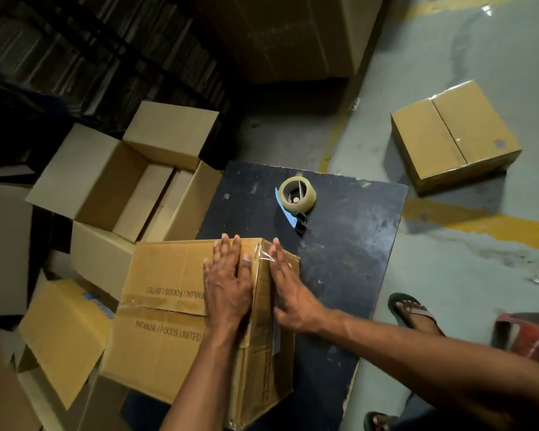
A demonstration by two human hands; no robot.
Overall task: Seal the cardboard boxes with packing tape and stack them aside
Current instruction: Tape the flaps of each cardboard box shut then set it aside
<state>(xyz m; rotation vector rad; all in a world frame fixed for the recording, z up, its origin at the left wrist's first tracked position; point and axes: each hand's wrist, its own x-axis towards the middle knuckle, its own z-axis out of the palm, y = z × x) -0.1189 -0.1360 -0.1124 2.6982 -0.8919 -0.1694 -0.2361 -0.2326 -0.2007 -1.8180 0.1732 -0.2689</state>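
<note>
A closed brown cardboard box [165, 309] printed "PATANJALI FOODS LIMITED" stands on a dark table [349, 244]. Clear tape runs along its top right edge and wrinkles at the far corner. My left hand [227, 284] lies flat on the box top, fingers straight, pressing near that edge. My right hand [290, 290] presses flat against the box's right side, over the tape. A tape dispenser [297, 199] with a roll of clear tape and a blue handle lies on the table beyond the box.
An open, empty-looking carton [128, 185] sits left of the table with more cartons [63, 334] below it. A taped box [455, 135] lies on the concrete floor at right. Large cartons [287, 35] stand at the back. My sandalled foot [413, 312] is beside the table.
</note>
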